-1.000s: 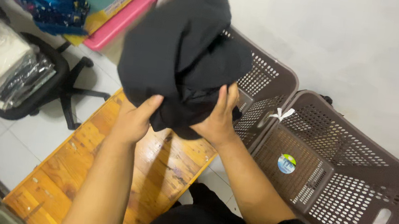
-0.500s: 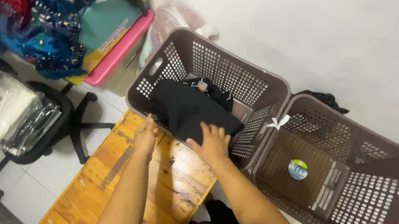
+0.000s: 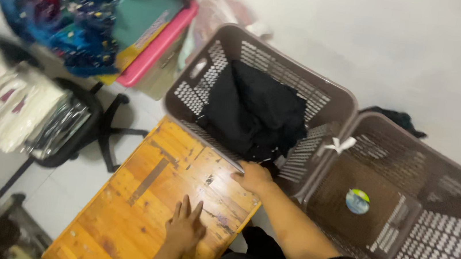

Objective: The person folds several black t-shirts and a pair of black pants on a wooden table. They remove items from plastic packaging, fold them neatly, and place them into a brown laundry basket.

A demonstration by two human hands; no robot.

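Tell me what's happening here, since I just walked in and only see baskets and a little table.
A person sits over a low wooden table. The left hand rests flat on its top, holding nothing. The right hand is at the near rim of a brown laundry basket, where a black garment lies. A second brown basket beside it holds no clothes, only a round sticker on its bottom.

Right basket cut off at frame's right and bottom edges. Right hand fingertips hidden behind left basket rim. Bagged packs on chair motion-blurred, contents unreadable.
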